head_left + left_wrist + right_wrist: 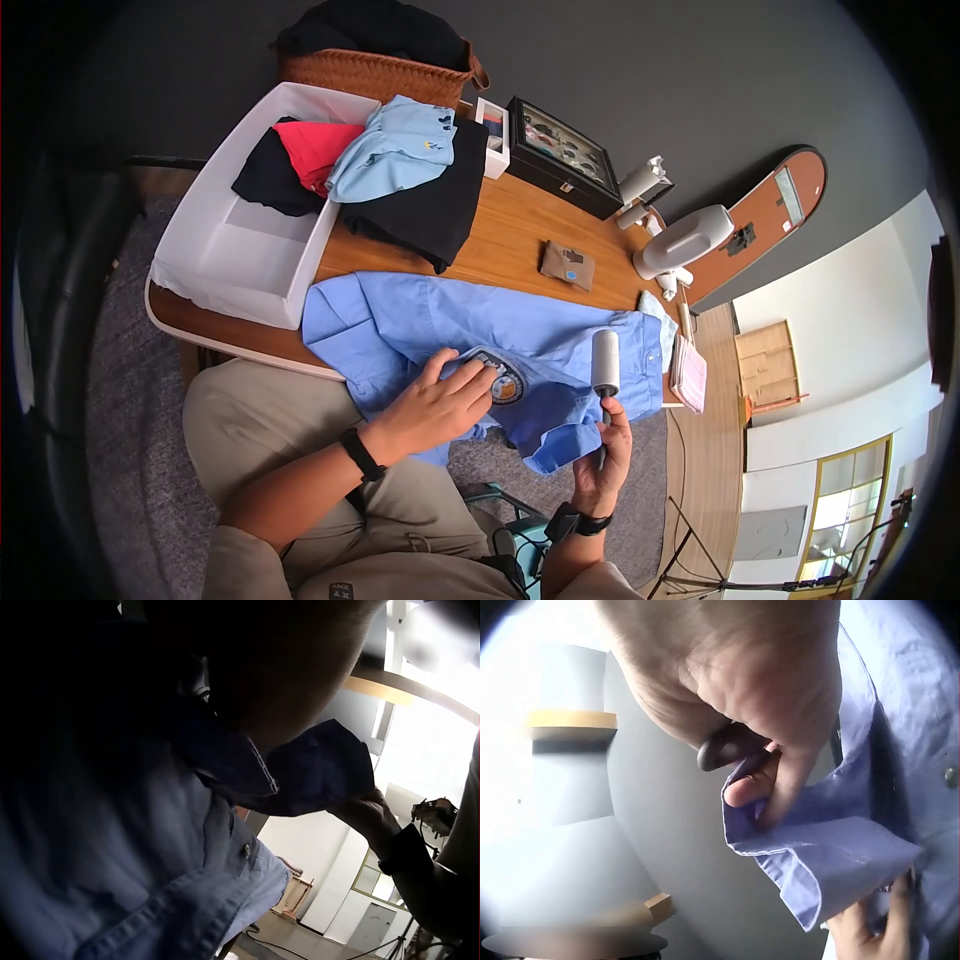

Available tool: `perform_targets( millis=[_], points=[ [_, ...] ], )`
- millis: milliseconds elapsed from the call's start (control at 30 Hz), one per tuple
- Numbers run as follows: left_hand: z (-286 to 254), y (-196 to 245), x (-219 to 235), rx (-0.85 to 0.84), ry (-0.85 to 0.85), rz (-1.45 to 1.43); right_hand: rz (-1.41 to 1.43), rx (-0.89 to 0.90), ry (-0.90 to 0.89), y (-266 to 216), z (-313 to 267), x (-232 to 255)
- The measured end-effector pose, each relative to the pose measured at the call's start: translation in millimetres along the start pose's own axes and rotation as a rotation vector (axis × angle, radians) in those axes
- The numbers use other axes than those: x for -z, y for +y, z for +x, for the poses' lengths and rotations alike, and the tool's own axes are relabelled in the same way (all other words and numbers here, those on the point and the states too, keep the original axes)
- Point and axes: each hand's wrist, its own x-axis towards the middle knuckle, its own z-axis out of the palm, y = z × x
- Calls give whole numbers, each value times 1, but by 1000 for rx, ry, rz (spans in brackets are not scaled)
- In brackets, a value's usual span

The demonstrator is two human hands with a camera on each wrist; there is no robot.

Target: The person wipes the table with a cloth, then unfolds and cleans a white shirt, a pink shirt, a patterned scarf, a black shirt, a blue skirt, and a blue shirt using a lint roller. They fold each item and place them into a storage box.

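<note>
A light blue shirt [450,310] lies across the table, part of it hanging over the front edge. Its sleeve bears a round dark patch [508,385]. My left hand [440,405] rests on the sleeve with fingers extended, fingertips at the patch. My right hand [608,455] holds a white lint roller [605,360] upright by its dark handle. In the right wrist view, the handle's end [721,747] sticks out of the palm, and curled fingers of the right hand also grip the edge of the blue cuff [810,859]. The left wrist view is mostly dark.
Behind the shirt stand a white bin [225,235] with folded clothes, a light blue garment [395,150], black cloth [425,210] and a glass-topped case [565,150]. A brown pouch [567,265] and white bottle [685,242] are at the back right.
</note>
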Motion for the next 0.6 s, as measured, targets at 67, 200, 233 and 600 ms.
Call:
perform_targets(
  millis=[67, 200, 233, 600],
  points=[
    [1, -1, 0, 8, 9, -10, -90, 43, 117, 1, 1, -4],
    [6, -1, 2, 57, 75, 20, 280, -86, -58, -11, 0, 16],
    [5, 0, 1, 55, 74, 17, 349, -96, -11, -12, 0, 12],
    [15, -9, 17, 84, 302, -337, -124, 128, 84, -12, 3, 7]
  ],
)
